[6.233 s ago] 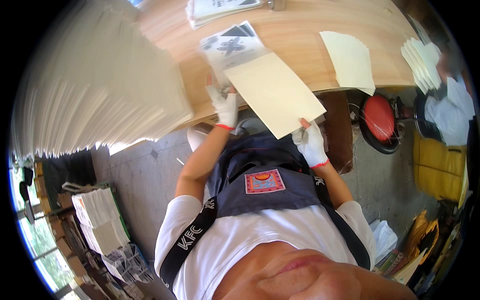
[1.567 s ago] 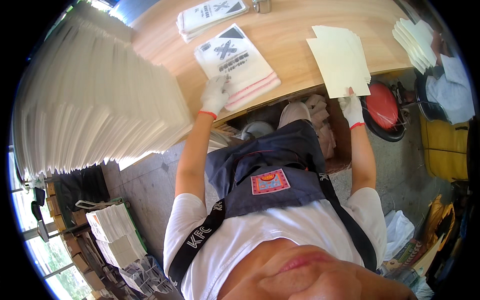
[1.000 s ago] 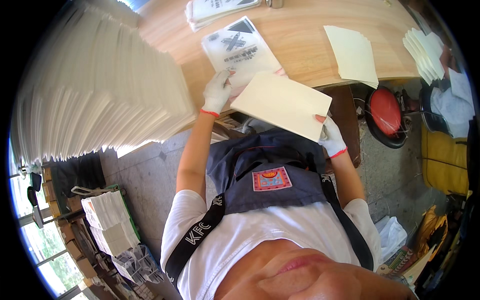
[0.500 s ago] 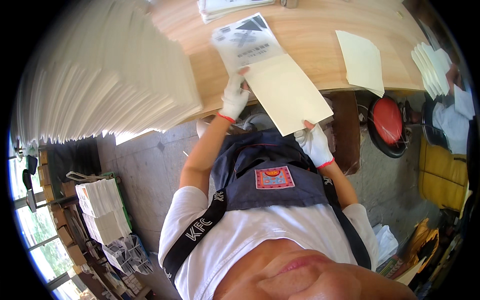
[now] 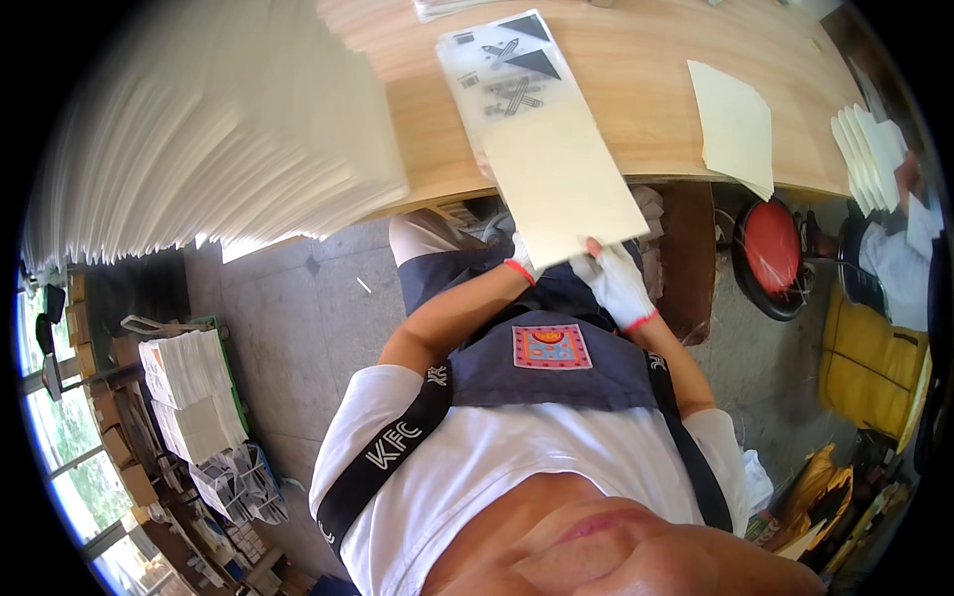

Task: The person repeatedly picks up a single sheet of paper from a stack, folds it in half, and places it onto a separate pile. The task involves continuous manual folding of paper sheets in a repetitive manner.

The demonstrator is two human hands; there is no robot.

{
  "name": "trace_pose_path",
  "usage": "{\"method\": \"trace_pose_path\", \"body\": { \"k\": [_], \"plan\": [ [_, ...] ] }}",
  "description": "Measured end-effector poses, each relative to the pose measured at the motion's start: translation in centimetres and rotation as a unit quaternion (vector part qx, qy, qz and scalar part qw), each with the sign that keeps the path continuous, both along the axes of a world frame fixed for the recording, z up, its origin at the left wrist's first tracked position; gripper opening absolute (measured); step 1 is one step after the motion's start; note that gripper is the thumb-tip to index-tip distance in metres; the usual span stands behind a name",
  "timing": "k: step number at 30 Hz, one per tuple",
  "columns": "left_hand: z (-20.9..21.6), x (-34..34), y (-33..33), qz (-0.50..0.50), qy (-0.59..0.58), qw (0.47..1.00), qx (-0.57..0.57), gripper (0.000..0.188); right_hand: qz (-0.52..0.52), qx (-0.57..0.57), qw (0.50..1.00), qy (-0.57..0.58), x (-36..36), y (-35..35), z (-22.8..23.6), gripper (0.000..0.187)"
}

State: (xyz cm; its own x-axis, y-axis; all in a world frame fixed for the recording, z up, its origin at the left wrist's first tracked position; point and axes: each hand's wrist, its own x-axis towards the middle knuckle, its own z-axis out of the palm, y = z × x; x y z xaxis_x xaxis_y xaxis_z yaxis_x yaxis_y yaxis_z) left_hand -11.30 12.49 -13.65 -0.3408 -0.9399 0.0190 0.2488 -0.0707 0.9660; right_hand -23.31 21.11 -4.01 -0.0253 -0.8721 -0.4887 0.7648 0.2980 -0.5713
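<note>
Right hand pinches cream pad at near edge, likely steadying; left hand beneath pad, fingers hidden, cannot tell; 2 printed sleeves beyond pad.

Paper stack blocks left, tabletop beside it passable

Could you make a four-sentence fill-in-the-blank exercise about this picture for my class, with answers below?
1. The right hand has its ____ on top of the pad.
2. The glove cuffs are coloured ____.
3. The printed bags each show a dark, three-sided ____.
4. The tall paper stack stands on the person's ____ side.

Answers: thumb; red; triangle; left.
</note>
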Motion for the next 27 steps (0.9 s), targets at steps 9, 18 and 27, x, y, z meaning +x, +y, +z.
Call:
{"method": "trace_pose_path", "body": {
  "k": [9,18,27],
  "plan": [
    [0.9,2.1,-0.8,0.058,0.011,0.945,0.321,0.023,-0.019,-0.003,0.983,-0.184,2.4,-7.8,-4.2,0.035],
    [5.4,9.9,-0.9,0.025,-0.070,0.968,0.241,0.025,0.232,-0.323,0.592,0.701,3.4,-8.7,-1.0,0.021],
    [5.0,10.7,-1.2,0.040,-0.071,0.963,0.259,0.021,0.269,-0.135,0.885,0.357,1.4,-8.1,1.0,0.007]
  ]
}}
